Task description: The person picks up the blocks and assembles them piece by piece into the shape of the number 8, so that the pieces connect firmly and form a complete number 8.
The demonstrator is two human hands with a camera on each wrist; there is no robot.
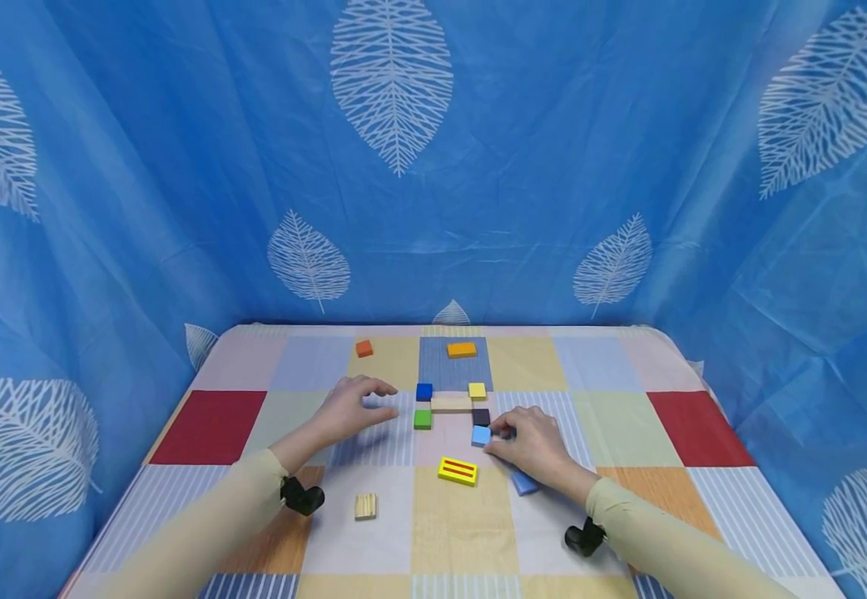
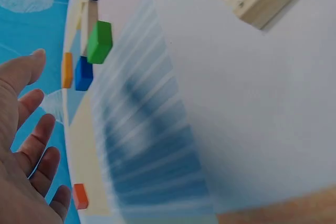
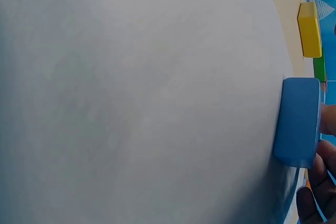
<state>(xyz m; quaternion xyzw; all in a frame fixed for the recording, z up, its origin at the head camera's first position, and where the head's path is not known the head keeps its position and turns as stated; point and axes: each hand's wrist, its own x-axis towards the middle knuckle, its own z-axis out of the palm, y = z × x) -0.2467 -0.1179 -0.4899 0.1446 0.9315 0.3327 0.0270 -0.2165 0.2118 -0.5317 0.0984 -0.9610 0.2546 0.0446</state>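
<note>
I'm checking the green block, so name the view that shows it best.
The left wrist view: the green block is largest there and unobstructed. The head view shows it whole but small; the right wrist shows only part, behind a yellow block.

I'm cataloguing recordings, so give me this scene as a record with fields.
left hand: holds nothing
right hand: fingertips at light blue block
centre: pale wooden bar; dark blue block, yellow block, green block, black block around it
near side: red-striped yellow block, wooden block, blue bar
far side: red-orange block, orange block
surface: patchwork tablecloth
</note>
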